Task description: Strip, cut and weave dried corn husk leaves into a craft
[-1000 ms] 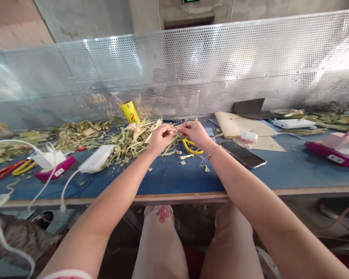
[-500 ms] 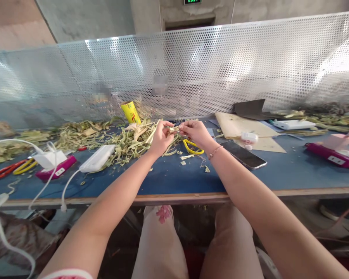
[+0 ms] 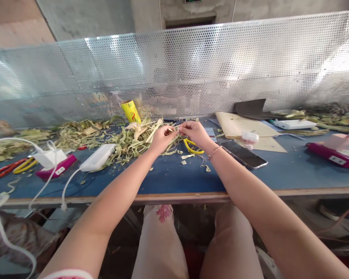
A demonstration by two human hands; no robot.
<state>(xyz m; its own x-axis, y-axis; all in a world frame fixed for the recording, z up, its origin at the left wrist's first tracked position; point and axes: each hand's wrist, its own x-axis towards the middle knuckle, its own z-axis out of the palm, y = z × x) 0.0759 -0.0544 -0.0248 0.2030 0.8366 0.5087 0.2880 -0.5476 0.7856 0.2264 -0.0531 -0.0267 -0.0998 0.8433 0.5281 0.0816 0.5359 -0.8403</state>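
Observation:
Both my hands meet over the blue table point(image 3: 174, 178), pinching a thin pale green leaf strip point(image 3: 174, 130) between their fingertips. My left hand point(image 3: 162, 138) is closed on the strip's left end, beside a heap of cut leaf strips point(image 3: 133, 139). My right hand point(image 3: 195, 133) grips the right end, a bracelet on its wrist. Just under my right hand lie yellow-handled scissors point(image 3: 193, 147).
A white power bank point(image 3: 97, 157) with a cable, a magenta device point(image 3: 56, 166) and red and yellow scissors point(image 3: 10, 167) lie left. A phone point(image 3: 243, 154), cardboard sheets point(image 3: 244, 130) and another magenta device point(image 3: 334, 153) lie right. A perforated metal screen point(image 3: 221, 69) backs the table; a yellow roll point(image 3: 130, 111) leans on it.
My hands stay together on the strip; the fingers have shifted slightly, the left hand lowering a little and closing toward the right.

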